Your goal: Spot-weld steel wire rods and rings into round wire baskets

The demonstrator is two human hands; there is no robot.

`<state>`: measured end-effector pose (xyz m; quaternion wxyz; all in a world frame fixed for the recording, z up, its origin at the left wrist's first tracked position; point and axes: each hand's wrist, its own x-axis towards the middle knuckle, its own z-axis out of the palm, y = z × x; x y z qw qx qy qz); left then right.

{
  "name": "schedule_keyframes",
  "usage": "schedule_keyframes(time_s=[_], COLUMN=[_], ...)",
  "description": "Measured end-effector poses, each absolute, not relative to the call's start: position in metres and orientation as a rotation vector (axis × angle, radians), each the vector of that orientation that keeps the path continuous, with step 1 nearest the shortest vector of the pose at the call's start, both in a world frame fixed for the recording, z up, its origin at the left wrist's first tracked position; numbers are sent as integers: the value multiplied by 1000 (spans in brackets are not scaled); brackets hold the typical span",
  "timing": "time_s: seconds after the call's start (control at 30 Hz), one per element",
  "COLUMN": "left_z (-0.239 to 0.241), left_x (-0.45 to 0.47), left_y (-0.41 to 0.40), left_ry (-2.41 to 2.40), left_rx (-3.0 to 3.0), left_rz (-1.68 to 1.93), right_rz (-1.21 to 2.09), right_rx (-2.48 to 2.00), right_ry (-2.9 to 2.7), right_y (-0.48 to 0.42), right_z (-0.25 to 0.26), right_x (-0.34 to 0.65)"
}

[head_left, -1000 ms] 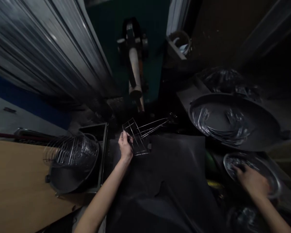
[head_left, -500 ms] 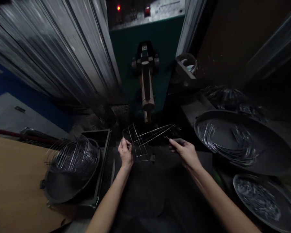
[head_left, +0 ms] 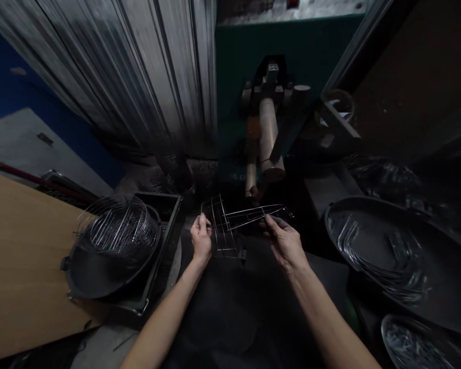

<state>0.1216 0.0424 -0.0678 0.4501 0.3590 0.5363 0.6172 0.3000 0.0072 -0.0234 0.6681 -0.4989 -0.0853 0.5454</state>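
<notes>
Left hand grips wire frame at left end; right hand pinches its long wires.

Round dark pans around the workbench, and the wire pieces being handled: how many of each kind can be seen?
Round dark pans: 3 (left pan stacked with wire frames, large right pan, small pan at bottom right)
Wire frame in hand: 1, held by left hand and right hand
Total: 4

Shiny metal wire frame (thin rods)
</notes>
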Motion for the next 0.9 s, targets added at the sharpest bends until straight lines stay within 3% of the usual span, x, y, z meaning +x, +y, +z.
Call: schedule_keyframes(time_s=[0.9], left_z=[-44], left_x=[121], left_y=[57], left_ry=[1286], left_rx=[851], left_rz=[1477], right_rz=[1218], right_rx=[-1124], right_ry=[-23], right_y=[25], right_z=[3], right_x=[287])
